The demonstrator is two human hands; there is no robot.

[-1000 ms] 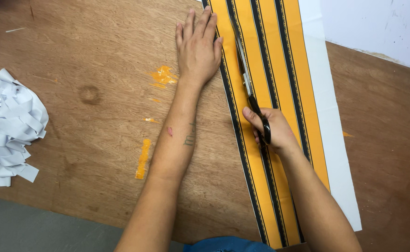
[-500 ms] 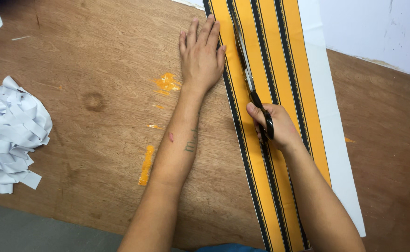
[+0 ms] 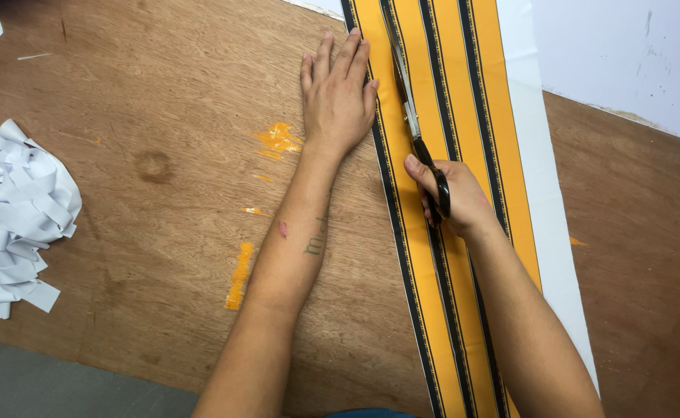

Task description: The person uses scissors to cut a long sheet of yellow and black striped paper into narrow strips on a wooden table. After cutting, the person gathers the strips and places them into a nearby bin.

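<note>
Scissors (image 3: 413, 128) in right hand (image 3: 452, 197), left hand (image 3: 338, 101) flat beside striped sheet (image 3: 471, 93)

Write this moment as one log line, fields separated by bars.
left hand flat on striped sheet edge | right hand holds scissors, blades along sheet | paper scraps left on table

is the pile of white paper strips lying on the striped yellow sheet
No, the pile of white paper strips lies on the bare wooden table, far left of the striped yellow sheet under the left hand.

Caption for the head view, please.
Right hand runs scissors along striped yellow sheet; left hand flat beside it.
</note>
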